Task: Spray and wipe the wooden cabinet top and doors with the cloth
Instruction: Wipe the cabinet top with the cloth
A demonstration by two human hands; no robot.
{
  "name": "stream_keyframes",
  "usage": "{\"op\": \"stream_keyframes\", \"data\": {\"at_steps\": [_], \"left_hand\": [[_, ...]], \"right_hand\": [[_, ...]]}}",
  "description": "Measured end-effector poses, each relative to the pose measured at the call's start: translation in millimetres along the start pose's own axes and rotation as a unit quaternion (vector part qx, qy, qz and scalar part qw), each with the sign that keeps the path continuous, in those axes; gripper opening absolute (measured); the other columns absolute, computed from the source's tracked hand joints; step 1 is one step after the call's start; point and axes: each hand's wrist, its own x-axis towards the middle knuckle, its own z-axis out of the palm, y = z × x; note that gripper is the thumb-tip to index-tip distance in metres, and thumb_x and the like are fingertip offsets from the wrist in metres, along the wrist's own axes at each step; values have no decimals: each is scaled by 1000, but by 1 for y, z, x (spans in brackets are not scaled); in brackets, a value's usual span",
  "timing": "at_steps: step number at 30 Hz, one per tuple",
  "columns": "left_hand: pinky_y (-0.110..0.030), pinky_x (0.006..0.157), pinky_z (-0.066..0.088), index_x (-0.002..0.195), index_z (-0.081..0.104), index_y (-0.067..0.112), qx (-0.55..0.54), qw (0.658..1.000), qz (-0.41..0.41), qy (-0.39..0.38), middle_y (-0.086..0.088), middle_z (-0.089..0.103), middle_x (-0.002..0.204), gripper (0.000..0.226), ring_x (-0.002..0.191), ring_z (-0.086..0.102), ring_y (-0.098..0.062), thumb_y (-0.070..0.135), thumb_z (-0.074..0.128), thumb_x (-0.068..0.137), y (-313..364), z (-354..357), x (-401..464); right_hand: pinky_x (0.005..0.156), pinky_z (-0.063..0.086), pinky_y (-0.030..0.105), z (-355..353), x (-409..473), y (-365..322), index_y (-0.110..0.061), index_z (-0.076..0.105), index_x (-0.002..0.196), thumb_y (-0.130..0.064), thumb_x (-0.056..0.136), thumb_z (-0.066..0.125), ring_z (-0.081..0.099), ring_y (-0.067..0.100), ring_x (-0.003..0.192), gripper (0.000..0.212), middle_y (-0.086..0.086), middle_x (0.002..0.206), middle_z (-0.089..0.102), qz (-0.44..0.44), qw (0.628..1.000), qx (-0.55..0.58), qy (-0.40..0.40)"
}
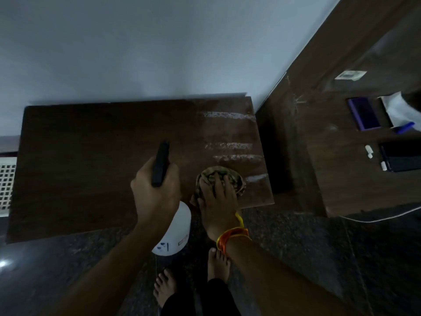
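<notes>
Nearest, my bare feet [193, 279] stand on dark floor. Above them my left hand [157, 192] grips the sprayer [173, 229] by its black head, while my right hand [218, 201] presses flat on the cloth [219, 179] at the cabinet top's [91, 156] right front. Beyond lie white spray streaks [227, 115].

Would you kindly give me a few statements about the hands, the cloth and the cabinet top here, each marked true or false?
1. The left hand grips the spray bottle. True.
2. The cloth lies at the left end of the cabinet top. False: it is near the right front corner.
3. The right hand presses on the cloth. True.
4. The whitish streaks cover the whole top. False: they are only on the right part.
5. The right wrist is bare. False: it wears an orange thread band.
</notes>
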Motion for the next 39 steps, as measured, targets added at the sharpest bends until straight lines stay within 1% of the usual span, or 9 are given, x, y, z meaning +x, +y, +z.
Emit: {"op": "stream_keyframes", "data": {"at_steps": [5,10,14,19,22,28,31,36,39], "left_hand": [[-43,42,49,78,56,11,4,1000,11,10,-18,55,61,14,56,59,-42,14,56,92,2,5,4],[-48,44,49,79,55,9,-4,1000,4,13,-10,50,59,15,53,54,-39,14,56,92,5,9,1],[-49,46,50,77,56,9,-5,1000,-18,18,-5,49,57,16,50,52,-28,13,56,92,11,11,2],[-46,45,47,78,55,3,-3,1000,-3,20,-9,49,58,16,51,52,-33,11,56,92,12,17,4],[-44,46,47,76,54,5,0,1000,-4,22,-10,49,57,17,52,53,-38,11,55,92,10,19,4],[-40,49,48,71,53,13,-1,999,-17,29,-6,49,57,22,50,51,-25,11,54,93,17,21,5],[-45,47,49,71,53,12,-1,999,-18,27,-6,49,57,20,51,50,-27,12,54,92,19,23,8],[-24,40,40,70,52,17,2,1000,-9,26,-1,48,55,23,44,46,-12,13,55,92,14,29,12],[-22,40,39,70,52,16,-3,1000,-5,22,-2,48,56,22,44,45,-11,12,54,92,14,32,14]], "right_hand": [[119,10,50,-12,30,0,-29,14,149,-37,100,30,7,37,145,52,12,158,12,-21,999,-17,17],[118,15,50,-13,21,4,-29,19,149,-36,99,38,9,38,145,54,12,157,17,-23,1000,-4,17],[104,39,53,-6,-5,8,-26,50,135,-37,84,66,44,40,131,55,15,140,50,-16,998,-41,40],[118,16,51,-11,29,11,-30,22,148,-38,99,36,17,39,143,52,12,156,23,-32,999,-14,25],[118,16,50,-22,53,11,-29,19,148,-37,99,35,14,37,143,52,12,157,18,-35,998,-23,39],[118,3,47,-14,19,13,-29,13,150,-38,100,32,-3,36,146,54,11,160,7,-26,1000,-4,9],[118,6,48,-14,24,15,-28,17,149,-38,99,33,3,37,146,53,12,158,14,-32,999,-8,7],[116,17,51,-27,76,10,-25,23,148,-37,98,37,19,40,141,53,15,154,25,-34,998,-5,60],[116,17,50,-29,87,12,-25,25,148,-37,98,39,18,39,142,53,15,155,24,-40,997,-14,69]]}}
